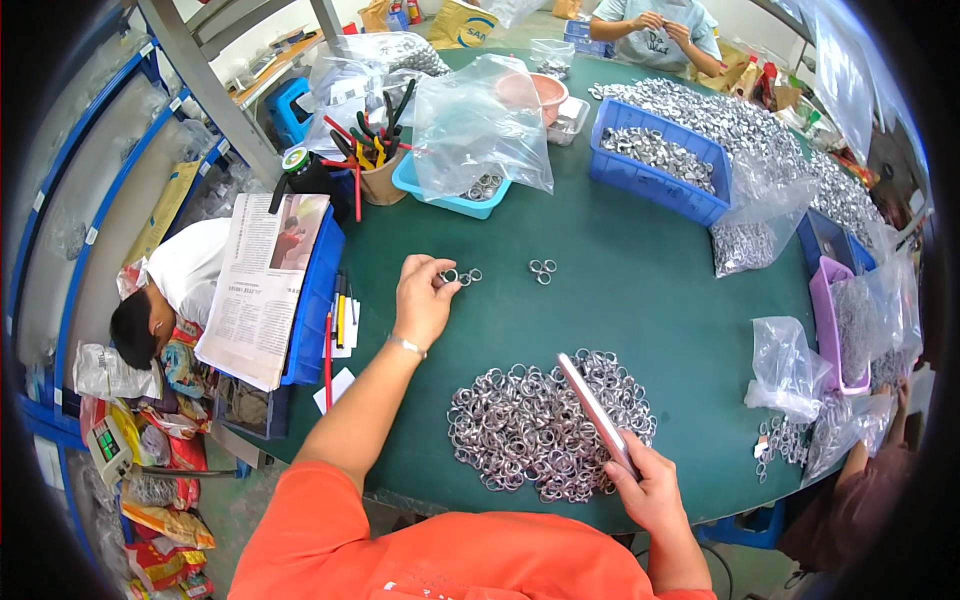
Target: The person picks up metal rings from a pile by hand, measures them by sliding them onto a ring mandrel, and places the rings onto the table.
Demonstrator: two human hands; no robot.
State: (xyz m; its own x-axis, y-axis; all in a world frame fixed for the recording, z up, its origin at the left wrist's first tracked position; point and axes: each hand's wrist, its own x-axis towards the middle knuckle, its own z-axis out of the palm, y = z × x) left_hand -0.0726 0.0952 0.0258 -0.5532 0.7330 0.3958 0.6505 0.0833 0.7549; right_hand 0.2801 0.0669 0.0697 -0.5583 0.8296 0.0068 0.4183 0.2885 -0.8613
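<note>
"What did your green table (640, 310) hold?"

"The metal-ring heap (500, 425), at six o'clock, nearest you."

"And your pose?"

"Your left forearm (372, 405) stretched toward one o'clock, left hand (422, 298) at nine; your right forearm (680, 545) angled toward eleven, right hand (648, 475) at five, clasping a slim pink slab (597, 410) above the heap. Your left fingertips pinched a ring cluster (471, 278). A second cluster (542, 271) lay apart, at its three o'clock."
</note>
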